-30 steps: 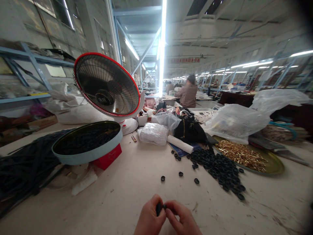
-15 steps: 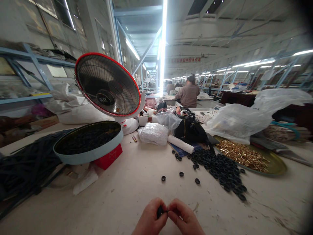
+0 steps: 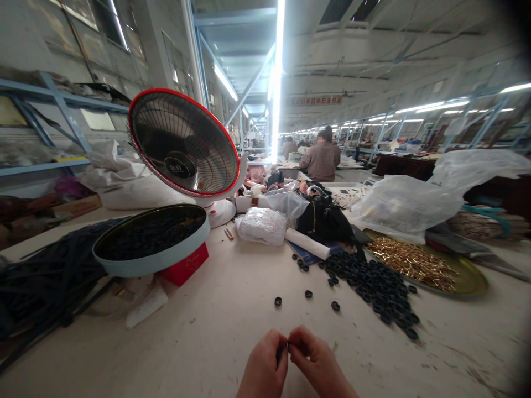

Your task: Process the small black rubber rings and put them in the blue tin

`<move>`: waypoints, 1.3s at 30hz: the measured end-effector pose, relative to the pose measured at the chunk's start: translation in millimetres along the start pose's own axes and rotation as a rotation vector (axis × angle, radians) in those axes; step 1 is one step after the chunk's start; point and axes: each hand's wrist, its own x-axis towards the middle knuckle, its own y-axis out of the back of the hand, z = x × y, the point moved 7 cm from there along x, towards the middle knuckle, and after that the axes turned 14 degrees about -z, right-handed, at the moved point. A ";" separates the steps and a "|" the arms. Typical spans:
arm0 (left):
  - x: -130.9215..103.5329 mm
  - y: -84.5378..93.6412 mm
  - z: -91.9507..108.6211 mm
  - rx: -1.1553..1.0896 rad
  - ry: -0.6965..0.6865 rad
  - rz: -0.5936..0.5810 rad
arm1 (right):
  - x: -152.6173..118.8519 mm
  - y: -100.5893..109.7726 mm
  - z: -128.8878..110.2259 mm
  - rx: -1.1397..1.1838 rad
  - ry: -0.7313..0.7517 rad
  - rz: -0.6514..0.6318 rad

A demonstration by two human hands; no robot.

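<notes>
Low in the middle of the view, my left hand (image 3: 266,362) is closed around a small black piece (image 3: 280,350), mostly hidden by the fingers. My right hand (image 3: 313,356) meets it fingertip to fingertip, pinching at the end of that piece; what exactly it grips is too small to make out. Beyond the hands lie three loose black rings (image 3: 277,302) on the pale table (image 3: 199,342). A heap of similar black rings (image 3: 377,293) spreads to the right. Behind it, a round tray (image 3: 470,284) holds many small gold-coloured metal pieces (image 3: 415,262).
At left, a round tin (image 3: 153,267) of small black pieces rests on a red box (image 3: 188,265), beside a pile of black strips (image 3: 45,276). A red-rimmed heater (image 3: 185,143) stands behind. Further back are a plastic-wrapped bundle (image 3: 261,225) and a person (image 3: 322,160).
Both hands have shifted slightly to the right and up, still joined at the fingertips. Less of the black piece shows in my left hand. The things on the table stay where they were.
</notes>
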 end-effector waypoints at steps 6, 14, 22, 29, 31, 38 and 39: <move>24.4 -4.1 -16.5 -0.199 -0.006 0.049 | 19.0 18.0 15.9 -0.309 -0.097 0.168; 27.2 -2.1 -21.6 -0.178 0.029 0.001 | 14.9 25.9 -6.1 -0.304 -0.101 0.123; 16.1 0.0 -12.4 -0.276 -0.018 -0.104 | 11.4 6.3 -3.5 0.199 -0.093 -0.020; 3.2 -1.4 -13.7 -0.873 0.090 -0.155 | 3.7 8.0 -3.6 0.459 0.005 0.061; 2.8 -1.8 -13.5 -0.923 0.084 -0.138 | 0.7 5.2 -6.3 0.522 -0.006 0.043; 2.6 -1.6 -19.7 -0.745 0.131 -0.082 | -1.8 -8.9 1.2 0.599 -0.100 -0.083; 2.7 -2.6 -22.1 -0.707 0.150 -0.070 | -1.3 -10.6 1.7 0.579 -0.087 -0.085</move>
